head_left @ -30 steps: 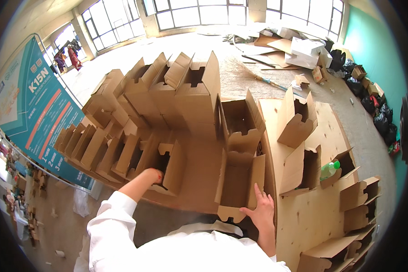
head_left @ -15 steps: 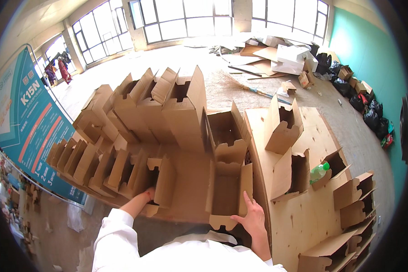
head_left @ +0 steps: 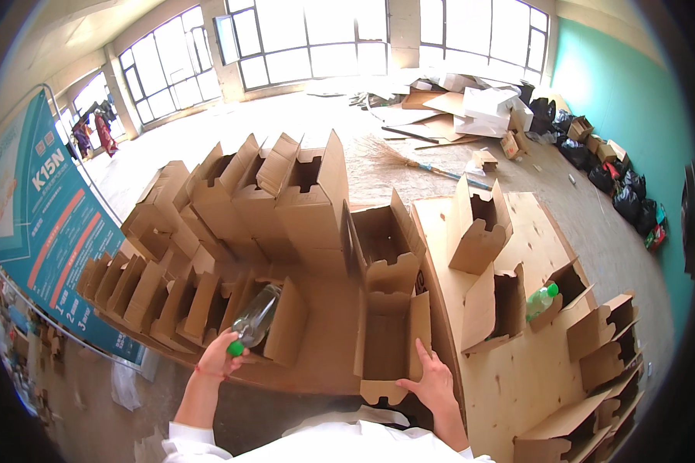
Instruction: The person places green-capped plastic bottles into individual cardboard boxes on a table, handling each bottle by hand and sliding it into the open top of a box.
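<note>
My left hand grips a clear plastic bottle near its green cap. The bottle is tilted, its base pointing up and away, over an open cardboard box at the end of the left row. My right hand has its thumb and fingers spread against the near right corner of another open cardboard box. The inside of that box shows bare cardboard. Both boxes stand on a brown cardboard-coloured surface.
Several tall open boxes stand behind, with a row of smaller ones at left. On the plywood board at right are more boxes and a green-capped bottle. A broom, scrap cardboard and black bags lie farther off.
My left hand has come up out of the left box and now holds the bottle. My right hand stays at its box. The whole view has shifted slightly.
</note>
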Demonstrator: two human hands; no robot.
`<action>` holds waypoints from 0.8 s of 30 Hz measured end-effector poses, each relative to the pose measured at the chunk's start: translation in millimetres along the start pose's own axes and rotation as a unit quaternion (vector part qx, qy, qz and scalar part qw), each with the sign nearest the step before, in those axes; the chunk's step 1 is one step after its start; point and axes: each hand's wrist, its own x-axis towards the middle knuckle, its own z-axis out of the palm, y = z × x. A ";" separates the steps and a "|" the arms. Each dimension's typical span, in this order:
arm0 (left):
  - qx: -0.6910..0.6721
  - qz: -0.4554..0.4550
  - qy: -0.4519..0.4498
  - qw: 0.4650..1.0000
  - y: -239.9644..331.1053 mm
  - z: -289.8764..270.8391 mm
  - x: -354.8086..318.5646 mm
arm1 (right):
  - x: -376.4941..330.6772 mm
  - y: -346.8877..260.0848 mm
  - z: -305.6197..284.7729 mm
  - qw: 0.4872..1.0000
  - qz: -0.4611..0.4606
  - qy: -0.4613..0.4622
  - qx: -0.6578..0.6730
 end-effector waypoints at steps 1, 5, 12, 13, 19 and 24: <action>-0.011 0.040 -0.029 0.999 3.2 8.8 -17.2 | -2.9 1.3 2.0 1.000 -0.002 0.006 -0.001; -0.051 0.100 -0.097 0.989 12.7 64.3 -60.0 | -1.5 2.1 3.2 1.000 -0.002 0.017 0.009; -0.179 -0.156 -0.331 0.913 -25.7 159.6 -55.7 | 1.5 -4.1 -1.5 1.000 -0.023 0.004 0.008; -0.177 -0.175 -0.344 0.905 -36.3 171.5 -47.8 | 1.1 -3.9 -3.0 1.000 -0.023 0.002 0.005; -0.220 -0.304 -0.263 0.889 -86.9 212.2 10.3 | -1.7 2.0 3.2 1.000 -0.011 0.013 -0.005; -0.112 -0.240 -0.151 0.952 -134.6 227.3 73.4 | -2.0 -8.9 1.3 0.999 -0.049 0.014 -0.005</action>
